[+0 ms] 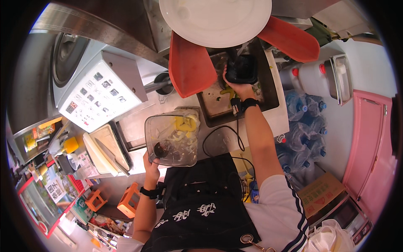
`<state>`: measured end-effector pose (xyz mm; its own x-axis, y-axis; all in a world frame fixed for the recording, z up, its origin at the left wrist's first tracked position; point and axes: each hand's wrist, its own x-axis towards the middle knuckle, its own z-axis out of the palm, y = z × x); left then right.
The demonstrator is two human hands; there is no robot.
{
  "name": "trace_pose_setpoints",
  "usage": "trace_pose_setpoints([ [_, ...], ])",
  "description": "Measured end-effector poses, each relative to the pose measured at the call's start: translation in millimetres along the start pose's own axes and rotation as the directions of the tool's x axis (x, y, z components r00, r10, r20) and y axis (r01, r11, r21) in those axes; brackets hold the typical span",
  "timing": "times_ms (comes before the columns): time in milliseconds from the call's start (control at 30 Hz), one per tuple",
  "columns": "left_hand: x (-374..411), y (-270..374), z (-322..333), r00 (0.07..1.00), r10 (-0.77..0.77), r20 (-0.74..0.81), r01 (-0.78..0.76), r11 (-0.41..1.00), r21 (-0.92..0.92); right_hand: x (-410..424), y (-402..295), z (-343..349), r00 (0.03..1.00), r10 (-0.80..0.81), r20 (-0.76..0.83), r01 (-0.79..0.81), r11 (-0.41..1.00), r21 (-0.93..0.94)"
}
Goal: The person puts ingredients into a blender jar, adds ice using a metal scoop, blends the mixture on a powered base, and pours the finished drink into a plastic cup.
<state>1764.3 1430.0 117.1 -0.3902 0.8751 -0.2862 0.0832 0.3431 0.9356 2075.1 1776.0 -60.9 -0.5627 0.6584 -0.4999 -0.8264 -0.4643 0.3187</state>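
My left hand [152, 168] grips the near left corner of a clear square plastic container [171, 157], which is tilted and smeared inside. A yellow ring-like piece shows at its far end, and a dark spot at its lower left. Over the metal sink [204, 104], my right hand [238, 86] holds a small black square container [241, 69] from beneath, under a dark tap spout. What looks like water runs at that container. Yellow-green scraps [229, 92] lie in the sink below my right hand.
A white round plate [217, 22] and red scoop-like plastic pieces [190, 69] overhang the sink. At left are a white control box [100, 94] and a knife [105, 148] on cutting boards [121, 148]. Water bottles [296, 132] stand at right; a cable loops near the counter's edge.
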Motion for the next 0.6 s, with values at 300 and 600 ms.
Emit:
trace_pose_setpoints([
  [300,-2,-6,-1,1.000,0.010,-0.028,-0.010,1.000,0.008,8,-6,10,0.997,0.024,0.080,-0.022,0.999,-0.028],
  [600,0,-3,-3,1.000,0.000,0.013,0.000,0.999,0.040,25,-8,17,0.995,-0.010,0.103,0.013,1.000,-0.025],
])
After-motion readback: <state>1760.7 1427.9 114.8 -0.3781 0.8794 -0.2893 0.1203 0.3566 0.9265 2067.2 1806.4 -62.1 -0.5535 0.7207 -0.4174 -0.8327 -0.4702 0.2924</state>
